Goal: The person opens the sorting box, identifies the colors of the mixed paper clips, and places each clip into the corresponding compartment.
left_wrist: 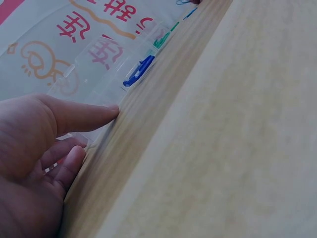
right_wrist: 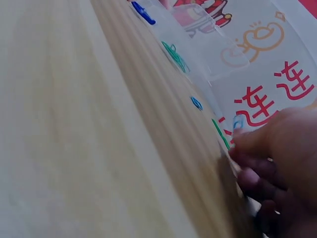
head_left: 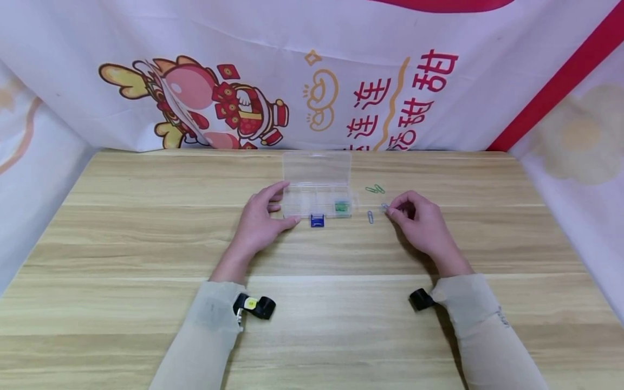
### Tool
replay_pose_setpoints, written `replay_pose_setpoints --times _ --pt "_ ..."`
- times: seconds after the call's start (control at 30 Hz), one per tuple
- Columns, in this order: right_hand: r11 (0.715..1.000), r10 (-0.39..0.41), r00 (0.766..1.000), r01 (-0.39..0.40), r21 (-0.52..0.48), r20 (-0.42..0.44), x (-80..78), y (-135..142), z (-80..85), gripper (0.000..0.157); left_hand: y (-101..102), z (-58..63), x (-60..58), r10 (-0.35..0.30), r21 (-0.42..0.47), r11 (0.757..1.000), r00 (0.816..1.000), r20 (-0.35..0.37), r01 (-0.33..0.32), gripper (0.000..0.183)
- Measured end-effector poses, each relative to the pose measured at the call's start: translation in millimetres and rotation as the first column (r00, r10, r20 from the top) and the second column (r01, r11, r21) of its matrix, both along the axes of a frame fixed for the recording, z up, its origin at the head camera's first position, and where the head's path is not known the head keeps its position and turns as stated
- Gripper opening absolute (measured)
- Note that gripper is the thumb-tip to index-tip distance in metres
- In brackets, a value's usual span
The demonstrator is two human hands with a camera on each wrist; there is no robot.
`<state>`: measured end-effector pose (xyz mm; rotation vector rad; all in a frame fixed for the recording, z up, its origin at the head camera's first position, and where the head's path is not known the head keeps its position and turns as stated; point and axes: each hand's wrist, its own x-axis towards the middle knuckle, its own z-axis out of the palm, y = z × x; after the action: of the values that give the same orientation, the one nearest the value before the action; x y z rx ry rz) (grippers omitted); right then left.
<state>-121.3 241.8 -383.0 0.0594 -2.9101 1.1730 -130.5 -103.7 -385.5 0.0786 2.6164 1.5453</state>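
Note:
A clear plastic compartment box (head_left: 307, 204) lies on the table with its lid (head_left: 317, 169) raised at the back. My left hand (head_left: 258, 221) holds the box's left end, thumb along the front edge and index finger at the back corner. Green paper clips (head_left: 342, 207) lie in the front right compartment. A dark blue latch (head_left: 317, 220) juts from the box's front. To the right of the box, my right hand (head_left: 422, 223) pinches a light blue paper clip (right_wrist: 238, 122) between thumb and index finger. Another blue paper clip (head_left: 370, 217) and two green paper clips (head_left: 375, 189) lie between box and hand.
The wood-grain table (head_left: 312, 325) ends at the back against a white printed cloth (head_left: 273, 32). More cloth hangs at both sides. Each sleeve carries a black wrist camera, one on the left (head_left: 263, 307) and one on the right (head_left: 420, 299).

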Motion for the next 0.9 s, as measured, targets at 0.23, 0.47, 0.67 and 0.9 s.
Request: replay_pose_setpoints --times 0.23,0.47,0.67,0.9 --pt "0.975 -0.109 0.994 0.104 -0.194 -0.013 0.5 -8.7 20.0 0.025 -1.4 1.4 1.6 0.004 -0.003 1.000 1.000 0.014 -0.004 0.080" --pt "0.957 -0.131 0.991 0.123 -0.263 -0.012 2.6 -18.9 31.8 0.029 -3.0 0.8 1.2 0.004 0.000 1.000 1.000 0.015 -0.004 0.081" --pt "0.947 -0.116 0.992 0.124 -0.297 0.045 -3.5 -32.5 27.8 0.026 -2.5 1.7 0.7 0.003 -0.011 1.000 1.000 0.028 -0.003 0.082" --pt "0.947 -0.089 0.993 0.107 -0.302 0.072 -20.0 -58.1 27.1 0.020 -0.9 2.4 0.6 -0.002 -0.005 1.000 1.000 0.019 0.003 0.082"
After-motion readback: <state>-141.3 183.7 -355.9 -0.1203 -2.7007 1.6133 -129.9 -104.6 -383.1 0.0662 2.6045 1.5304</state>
